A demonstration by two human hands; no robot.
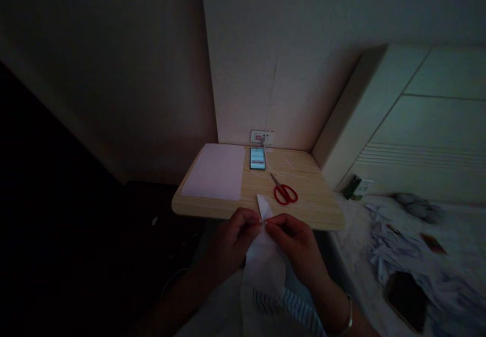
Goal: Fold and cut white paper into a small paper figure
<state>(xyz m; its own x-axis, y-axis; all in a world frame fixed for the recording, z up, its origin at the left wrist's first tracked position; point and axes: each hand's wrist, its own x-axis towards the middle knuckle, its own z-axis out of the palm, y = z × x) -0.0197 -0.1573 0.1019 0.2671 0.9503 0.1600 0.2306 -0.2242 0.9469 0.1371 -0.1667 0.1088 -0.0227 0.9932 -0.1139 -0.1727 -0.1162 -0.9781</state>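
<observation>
Head view, dim room. Both forearms rise from the near edge, wrists angled inward, and the hands meet at centre just short of the near edge of the wooden table [319, 213].

The left hand [233, 236] is knuckles up with fingers curled, thumb and fingertips pinched tight on the folded white paper [266, 266]. The right hand [294, 243] mirrors it and pinches the same paper, its fingertips just beside the left ones. The paper hangs down between the hands over the lap, and a pointed tip sticks up above the pinch. There is a bracelet [349, 318] on the right wrist.

Counts:
- **Hands and held paper:** two hands, one held paper.
- **On the table:**
  - one white sheet [216, 171] on the left side - single or a stack, cannot tell
  - one phone [257, 158] at far centre, screen lit
  - one pair of red scissors [284, 193] right of centre near the hands, blades pointing far-left
- **On the wall:** one wall socket [261, 136] just behind the phone.
- **On the right:**
  - a bed [357, 256] with crumpled paper scraps [391, 246], too blurred to count
  - one dark flat object [408, 299] near right
  - one small green box [355, 186] by the headboard [417, 124]
</observation>
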